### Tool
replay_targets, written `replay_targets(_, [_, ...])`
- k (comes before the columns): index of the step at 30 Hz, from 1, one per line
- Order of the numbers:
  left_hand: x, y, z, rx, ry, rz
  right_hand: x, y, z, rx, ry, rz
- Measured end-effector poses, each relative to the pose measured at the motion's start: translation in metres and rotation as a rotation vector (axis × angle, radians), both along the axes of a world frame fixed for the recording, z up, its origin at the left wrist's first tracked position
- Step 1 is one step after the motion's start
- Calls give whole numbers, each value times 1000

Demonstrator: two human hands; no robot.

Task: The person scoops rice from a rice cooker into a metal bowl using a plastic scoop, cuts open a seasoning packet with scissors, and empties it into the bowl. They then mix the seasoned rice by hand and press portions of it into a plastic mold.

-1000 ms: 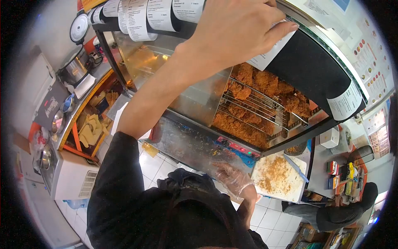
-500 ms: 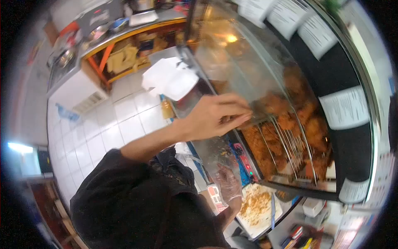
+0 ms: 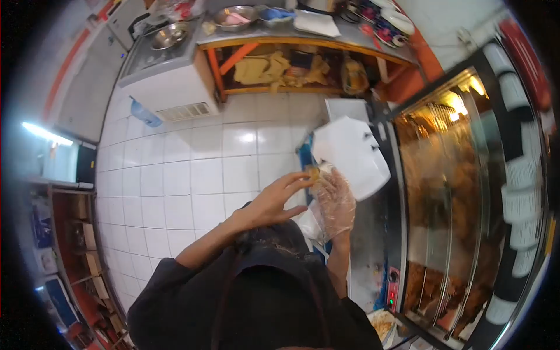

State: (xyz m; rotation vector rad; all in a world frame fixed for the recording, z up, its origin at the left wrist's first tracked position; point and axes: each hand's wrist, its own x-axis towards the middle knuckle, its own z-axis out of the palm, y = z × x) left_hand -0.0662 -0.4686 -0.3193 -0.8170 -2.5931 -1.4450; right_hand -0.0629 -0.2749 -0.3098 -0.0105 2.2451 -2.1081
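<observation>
My bare left hand (image 3: 279, 199) reaches toward my right hand, its fingers stretched and the thumb apart. Its fingertips are beside a small brownish-yellow thing (image 3: 314, 174); whether they touch it I cannot tell. A clear plastic glove covers my right hand (image 3: 336, 204), which has its fingers extended at the lower left edge of a stack of white sheets (image 3: 353, 154). Whether the sheets are paper or foam is unclear. Below the hands, a crumpled white plastic bag (image 3: 311, 223) shows beside my right wrist.
On the right stands a lit glass display cabinet (image 3: 402, 198) with fried pieces on racks. A counter (image 3: 274, 36) at the back carries metal bowls (image 3: 235, 18). White floor tiles (image 3: 175, 175) lie to the left, with a blue plastic piece (image 3: 144, 113).
My left hand has left the cabinet's glass and moved over beside my right hand. The gloved right hand has moved up to the white sheets. My view has turned left.
</observation>
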Motion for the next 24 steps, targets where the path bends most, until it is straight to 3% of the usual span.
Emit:
replay_targets(1, [-15,-16,9,133,-69,90,-22,-18,-3,-106,-27,-13])
replay_targets(4, [-70,-65,-14,299,-268,296,-80,-57,-1,-103,-19,72])
replay_targets(6, [-106,-87,-23,349,-254,375,-117,-79,-12,-83,-6,83])
replay_targets(8, [-142,-104,-30,476,-351,502,-155,-97,-16,-93,-148,35])
replay_targets(14, [-286,-174,-68,528,-380,561,-296,-140,-46,-90,-90,-12])
replay_targets(16, [-345,-201,-69,514,-322,704,-353,-152,-40,177,-34,-15])
replay_targets(18, [-399,-235,-78,456,-354,775,-414,-175,-35,150,58,23])
replay_targets(20, [-460,-274,-93,529,-185,884,-480,-205,-28,104,221,82])
replay_targets(22, [-506,-303,-108,616,-193,991,-547,-259,0,301,232,277])
replay_targets(24, [-550,-329,-130,704,-168,1090,-620,-327,11,684,247,462])
